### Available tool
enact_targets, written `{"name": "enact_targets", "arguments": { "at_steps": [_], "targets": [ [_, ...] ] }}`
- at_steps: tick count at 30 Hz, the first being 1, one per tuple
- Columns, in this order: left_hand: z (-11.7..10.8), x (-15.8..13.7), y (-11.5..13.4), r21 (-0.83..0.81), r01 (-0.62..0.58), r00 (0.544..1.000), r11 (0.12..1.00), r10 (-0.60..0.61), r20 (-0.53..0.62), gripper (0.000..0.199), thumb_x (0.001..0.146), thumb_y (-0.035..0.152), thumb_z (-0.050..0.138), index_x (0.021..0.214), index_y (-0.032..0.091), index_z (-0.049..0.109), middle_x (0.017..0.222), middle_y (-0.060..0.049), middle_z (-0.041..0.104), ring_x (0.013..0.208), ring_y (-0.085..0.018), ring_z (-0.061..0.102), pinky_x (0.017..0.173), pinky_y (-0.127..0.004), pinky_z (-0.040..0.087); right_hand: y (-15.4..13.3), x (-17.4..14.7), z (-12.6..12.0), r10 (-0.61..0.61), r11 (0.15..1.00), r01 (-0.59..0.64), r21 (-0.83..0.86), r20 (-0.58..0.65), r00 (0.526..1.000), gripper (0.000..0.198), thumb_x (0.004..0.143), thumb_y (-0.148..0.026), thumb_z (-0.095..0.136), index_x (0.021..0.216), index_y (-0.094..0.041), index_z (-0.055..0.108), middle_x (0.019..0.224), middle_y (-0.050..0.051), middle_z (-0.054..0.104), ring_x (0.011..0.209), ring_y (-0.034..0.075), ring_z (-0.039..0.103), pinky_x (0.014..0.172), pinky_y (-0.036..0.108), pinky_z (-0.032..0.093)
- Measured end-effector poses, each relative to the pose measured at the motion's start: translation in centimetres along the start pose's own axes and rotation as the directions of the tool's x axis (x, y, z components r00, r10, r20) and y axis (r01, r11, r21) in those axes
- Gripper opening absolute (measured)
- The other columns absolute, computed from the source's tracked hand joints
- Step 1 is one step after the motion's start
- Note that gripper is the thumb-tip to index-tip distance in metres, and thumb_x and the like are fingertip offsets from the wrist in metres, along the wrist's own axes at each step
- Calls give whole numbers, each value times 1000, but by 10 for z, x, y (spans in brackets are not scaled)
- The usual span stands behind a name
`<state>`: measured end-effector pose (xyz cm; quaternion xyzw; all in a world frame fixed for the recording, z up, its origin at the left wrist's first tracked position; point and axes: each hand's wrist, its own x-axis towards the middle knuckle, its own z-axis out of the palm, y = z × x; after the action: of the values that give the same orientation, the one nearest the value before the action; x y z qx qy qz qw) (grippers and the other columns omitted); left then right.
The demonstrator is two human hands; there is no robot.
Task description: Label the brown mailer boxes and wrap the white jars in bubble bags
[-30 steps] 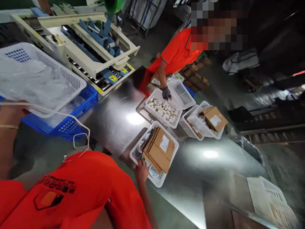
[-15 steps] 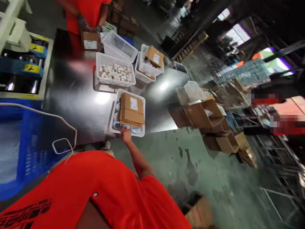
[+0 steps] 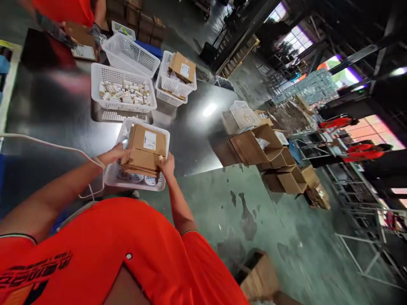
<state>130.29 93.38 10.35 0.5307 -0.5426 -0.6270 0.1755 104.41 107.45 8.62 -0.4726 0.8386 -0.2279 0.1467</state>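
Note:
A stack of flattened cardboard boxes (image 3: 144, 157), the top one with a white label, lies in a white plastic basket (image 3: 117, 184) at the near edge of the metal table. My left hand (image 3: 114, 154) holds the stack at its left side, fingers partly hidden by the cardboard. At the right side my right hand (image 3: 168, 166) grips it, thumb on top and the other fingers out of sight. Round white-topped items with dark print (image 3: 150, 181) show in the basket below the stack's near edge.
Behind stands a white basket (image 3: 95, 91) of small white-and-gold cylinders, with more baskets (image 3: 155, 70) beyond. A co-worker's gloved hands (image 3: 63, 36) hold a cardboard box at the far left. A pale cable (image 3: 57, 145) crosses the left side. Open cartons (image 3: 270, 142) stand to the right.
My left hand has come into view and taken hold of the stack. My right hand has moved from the basket's near edge to the stack's right side. The view has shifted.

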Motion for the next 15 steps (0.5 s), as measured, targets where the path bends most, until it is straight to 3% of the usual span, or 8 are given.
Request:
{"name": "enact_targets", "arguments": {
  "at_steps": [4,8,11,13,15],
  "targets": [
    [39,8,1,-19,167,980,986,-168,-108,49,66,52,101,83,23,65,91,-16,80,117,-47,78,91,-51,61,4,4,24,-16,999,10,37,152,988,44,108,-29,79,144,-5,71,167,28,65,155,35,58,138,51,43],
    [52,-4,-1,-195,236,968,952,-248,-36,57,52,51,104,90,21,74,90,-16,84,96,-43,82,80,-52,65,15,-8,29,-34,998,19,68,229,973,57,107,-34,81,155,-6,67,178,30,53,164,41,52,141,59,40],
    [54,-21,-5,-300,216,970,929,-239,-45,72,38,46,107,97,21,73,93,-13,85,96,-41,82,82,-51,67,25,3,16,-78,987,38,154,267,960,65,101,-36,85,155,-8,65,173,28,57,163,40,53,141,58,43],
    [49,-37,-8,-324,152,969,934,-205,-136,82,36,47,107,104,22,69,97,-9,84,103,-39,81,87,-49,68,27,16,7,-68,959,6,284,208,976,77,95,-40,90,159,-11,61,169,26,60,164,39,54,140,59,46],
    [39,-54,-9,-310,50,960,949,-131,-246,89,38,46,108,112,22,65,105,-7,83,112,-38,79,95,-48,69,25,31,0,-25,873,-65,484,176,984,90,87,-45,95,162,-13,56,164,24,64,161,38,58,135,58,52]
  ]
}}
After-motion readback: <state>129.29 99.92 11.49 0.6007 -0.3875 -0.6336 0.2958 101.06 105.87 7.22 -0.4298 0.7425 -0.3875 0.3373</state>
